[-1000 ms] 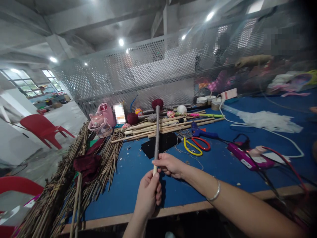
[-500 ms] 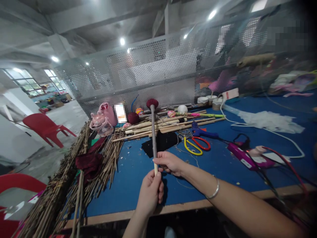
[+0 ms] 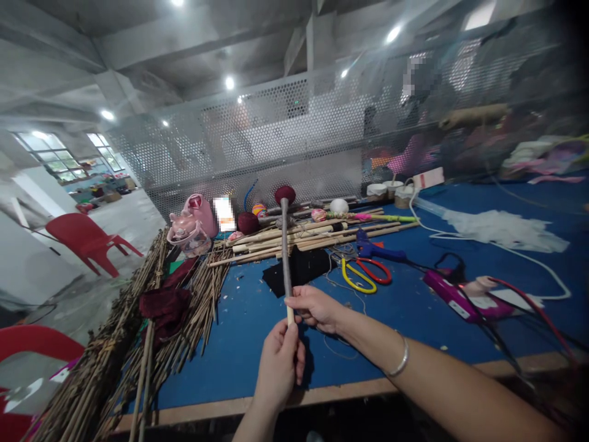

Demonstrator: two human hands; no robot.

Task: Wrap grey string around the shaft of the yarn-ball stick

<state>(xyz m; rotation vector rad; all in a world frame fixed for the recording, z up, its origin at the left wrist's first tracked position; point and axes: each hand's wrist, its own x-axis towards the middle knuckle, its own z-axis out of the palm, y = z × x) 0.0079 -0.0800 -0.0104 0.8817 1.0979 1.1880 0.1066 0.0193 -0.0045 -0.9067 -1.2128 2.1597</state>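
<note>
A long stick (image 3: 286, 258), wrapped in grey over most of its length and topped by a dark red ball (image 3: 284, 195), points away from me above the table. Around its bare, pale lower end my left hand (image 3: 280, 362) is closed, thumb lying along the wood. Just above, my right hand (image 3: 315, 308) pinches the stick near the lower edge of the grey wrapping. Beneath the stick lies a black cloth (image 3: 304, 264). Scissors (image 3: 363, 273) with one yellow and one red handle and a blue glue gun (image 3: 375, 247) rest to the right.
Bundled thin sticks (image 3: 110, 337) and a dark red cloth (image 3: 164, 307) cover the table's left side. Pale sticks (image 3: 262, 245) lie across the back. A purple power strip (image 3: 464, 298) with cords and white sheeting (image 3: 501, 230) are on the right. A perforated metal screen (image 3: 257, 135) stands behind.
The view has shifted slightly. Both hands keep their grip on the stick, and its red ball end appears a little lower.
</note>
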